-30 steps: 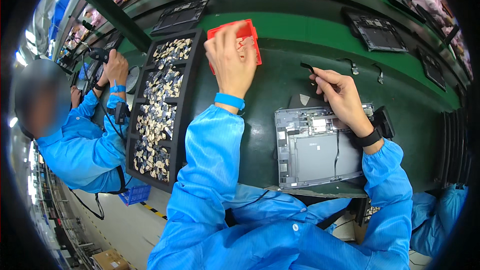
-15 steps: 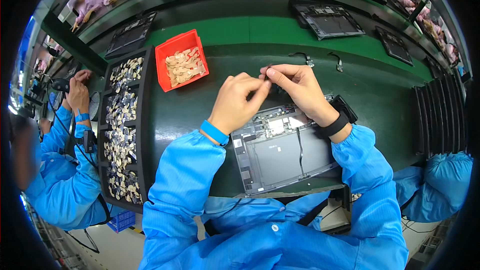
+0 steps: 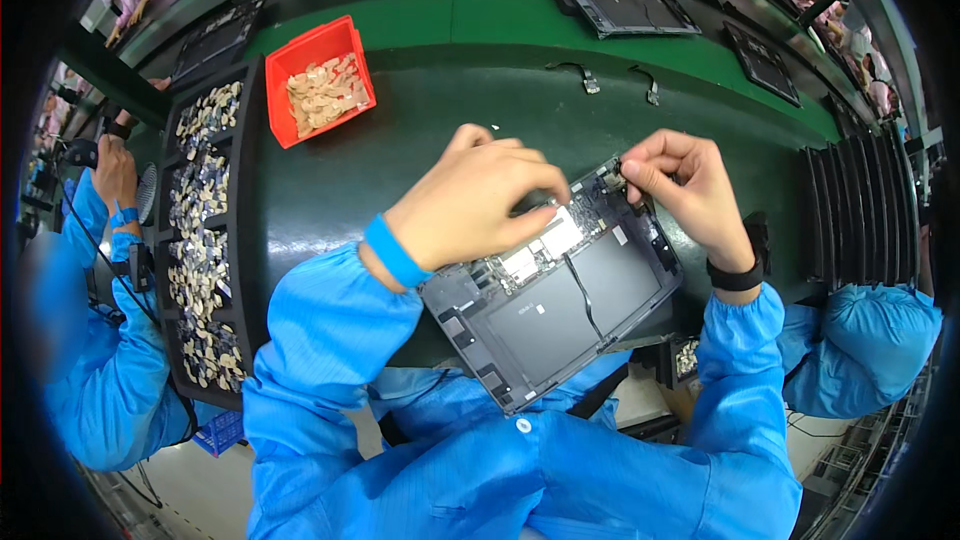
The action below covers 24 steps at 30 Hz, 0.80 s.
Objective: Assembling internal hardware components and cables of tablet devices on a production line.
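Note:
An opened tablet (image 3: 560, 310) with a bare circuit board and a dark ribbon cable lies tilted in front of me, its near edge jutting over the table edge. My left hand (image 3: 480, 195) curls over the tablet's far edge, thumb and forefinger closed close above the board. Whatever lies between those fingertips is hidden. At the tablet's far right corner, my right hand (image 3: 685, 185) pinches a small dark part too hidden to name.
A red bin (image 3: 280, 90) of tan pieces stands at the far left, beside a black compartment tray (image 3: 255, 230) of small parts. Two short cables (image 3: 590, 83) lie beyond the tablet. Black panels (image 3: 860, 210) stand in a row at right. A co-worker's hand (image 3: 115, 175) is at far left.
My hands have come apart and down from above the table to the tablet's far side. The tablet has turned counterclockwise and nearer to me. The whole view has shifted slightly.

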Tool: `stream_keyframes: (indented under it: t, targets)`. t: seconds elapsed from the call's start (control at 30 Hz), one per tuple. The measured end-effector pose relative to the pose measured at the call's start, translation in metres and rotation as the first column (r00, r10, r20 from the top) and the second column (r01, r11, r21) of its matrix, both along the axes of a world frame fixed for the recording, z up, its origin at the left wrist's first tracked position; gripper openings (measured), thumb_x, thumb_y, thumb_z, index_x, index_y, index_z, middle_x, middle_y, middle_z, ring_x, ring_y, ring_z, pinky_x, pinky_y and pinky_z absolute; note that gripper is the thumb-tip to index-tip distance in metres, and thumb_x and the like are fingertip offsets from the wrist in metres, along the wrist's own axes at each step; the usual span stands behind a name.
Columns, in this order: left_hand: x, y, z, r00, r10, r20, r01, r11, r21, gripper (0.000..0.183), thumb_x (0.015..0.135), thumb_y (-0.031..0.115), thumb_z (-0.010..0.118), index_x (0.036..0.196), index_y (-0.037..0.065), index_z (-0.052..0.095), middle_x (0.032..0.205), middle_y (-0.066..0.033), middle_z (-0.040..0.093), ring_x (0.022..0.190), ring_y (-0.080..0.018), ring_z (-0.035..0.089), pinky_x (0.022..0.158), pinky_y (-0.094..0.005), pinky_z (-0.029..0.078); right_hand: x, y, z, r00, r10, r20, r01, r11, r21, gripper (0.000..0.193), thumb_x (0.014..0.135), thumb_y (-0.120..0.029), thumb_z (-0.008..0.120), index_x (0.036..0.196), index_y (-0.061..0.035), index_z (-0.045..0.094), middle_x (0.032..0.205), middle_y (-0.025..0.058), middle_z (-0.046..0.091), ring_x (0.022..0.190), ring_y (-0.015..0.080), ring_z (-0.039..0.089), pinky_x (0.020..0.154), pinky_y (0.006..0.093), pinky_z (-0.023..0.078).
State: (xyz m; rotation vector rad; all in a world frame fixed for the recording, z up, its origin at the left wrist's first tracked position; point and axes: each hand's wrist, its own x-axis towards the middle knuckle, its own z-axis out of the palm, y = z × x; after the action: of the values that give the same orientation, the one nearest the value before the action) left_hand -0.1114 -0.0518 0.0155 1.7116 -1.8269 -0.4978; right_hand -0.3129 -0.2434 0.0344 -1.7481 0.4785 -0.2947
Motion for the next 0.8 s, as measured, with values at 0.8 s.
stream_keyframes:
  t: [0.8]
  targets:
    - [-0.032, -0.026, -0.03, 0.948, 0.116, 0.295, -0.012, 0.943, -0.332, 0.027, 0.067, -0.001, 0.069, 0.089, 0.013, 0.074, 0.095, 0.0044, 0.068, 0.088, -0.0156, 0.062, 0.09, -0.0379, 0.043, -0.018, 0.029, -0.03, 0.977, -0.125, -0.175, 0.09, 0.976, -0.197, 0.011, 0.093, -0.006, 0.072, 0.096, 0.0042, 0.068, 0.065, 0.0106, 0.07, 0.055, 0.0078, 0.06, 0.051, 0.0268, 0.045]
